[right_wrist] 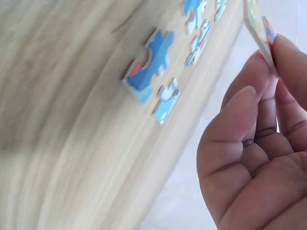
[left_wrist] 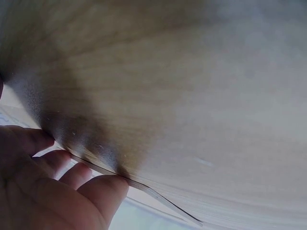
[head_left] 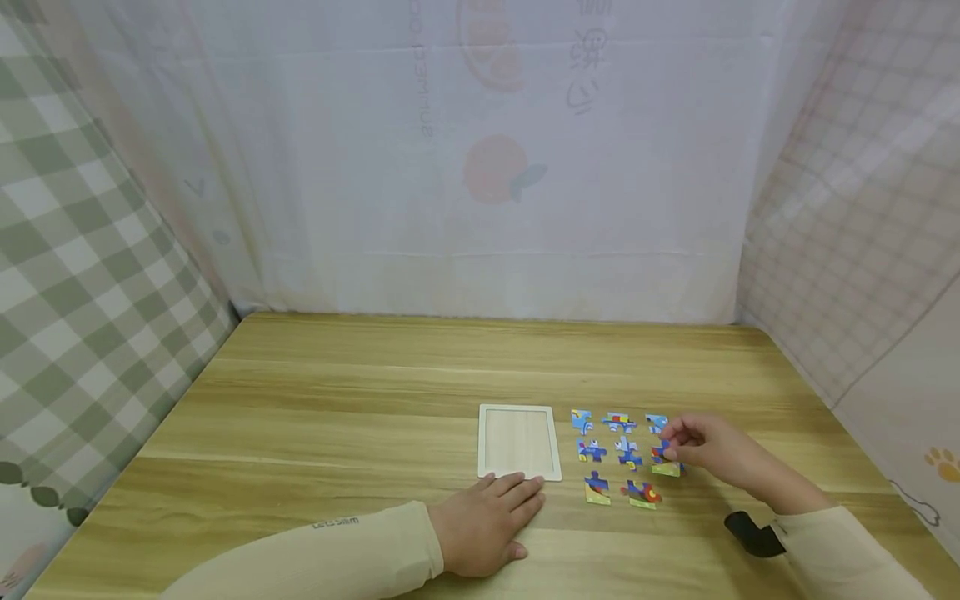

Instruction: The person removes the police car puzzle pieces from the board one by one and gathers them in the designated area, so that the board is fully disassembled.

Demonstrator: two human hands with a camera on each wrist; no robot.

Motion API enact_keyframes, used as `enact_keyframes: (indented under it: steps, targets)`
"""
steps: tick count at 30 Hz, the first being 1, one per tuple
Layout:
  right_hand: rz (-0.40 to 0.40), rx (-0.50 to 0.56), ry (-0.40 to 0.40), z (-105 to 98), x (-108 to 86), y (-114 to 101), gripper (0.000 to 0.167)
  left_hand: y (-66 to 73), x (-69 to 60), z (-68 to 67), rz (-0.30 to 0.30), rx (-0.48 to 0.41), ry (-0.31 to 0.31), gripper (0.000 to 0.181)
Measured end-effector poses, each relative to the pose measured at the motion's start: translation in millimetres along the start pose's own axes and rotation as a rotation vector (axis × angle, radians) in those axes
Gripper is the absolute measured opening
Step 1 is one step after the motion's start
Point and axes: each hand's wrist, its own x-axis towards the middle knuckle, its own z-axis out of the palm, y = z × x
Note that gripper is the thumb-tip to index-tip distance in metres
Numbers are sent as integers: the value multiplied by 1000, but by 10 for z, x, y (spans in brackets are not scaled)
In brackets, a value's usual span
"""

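My right hand [head_left: 716, 454] pinches a jigsaw piece [head_left: 666, 469] with a green edge between thumb and fingers. In the right wrist view that piece [right_wrist: 259, 36] stands tilted on edge, lifted off the table, its printed face mostly turned away. Several other jigsaw pieces lie spread in rough rows left of the hand, such as a blue one with red [right_wrist: 154, 64] and a green-edged one [head_left: 642, 494]. My left hand [head_left: 487, 523] lies palm down, fingers extended, its fingertips touching the near edge of a pale puzzle frame [head_left: 557, 446] with a bare inside.
The wooden table [head_left: 300, 400] carries the frame and the pieces. White cloth [head_left: 360, 183] hangs behind it, a green checked cloth [head_left: 82, 225] on the left and a grid-patterned one [head_left: 847, 192] on the right. A black object [head_left: 753, 535] sits by the right wrist.
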Motion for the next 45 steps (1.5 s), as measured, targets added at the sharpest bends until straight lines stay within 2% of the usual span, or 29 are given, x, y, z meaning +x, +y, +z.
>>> enact_keyframes:
  steps: [7,21,24,30,39,45]
  targets:
    - [-13,5,-40,-51,-104,148,14,1,-15,-5,-7,5,15,61]
    - [64,34,-112,-49,-191,362,18,0,-15,-17,-1,7,11,61]
    - [56,40,-115,-34,-201,392,20,0,-7,-10,-2,3,5,61]
    - [13,33,-100,10,-200,409,18,3,-5,3,0,8,5,62]
    - [34,-54,-59,57,-177,408,12,2,16,14,0,-4,-5,62]
    - [53,-70,-44,82,-162,394,12,4,15,20,-7,-11,-2,62]
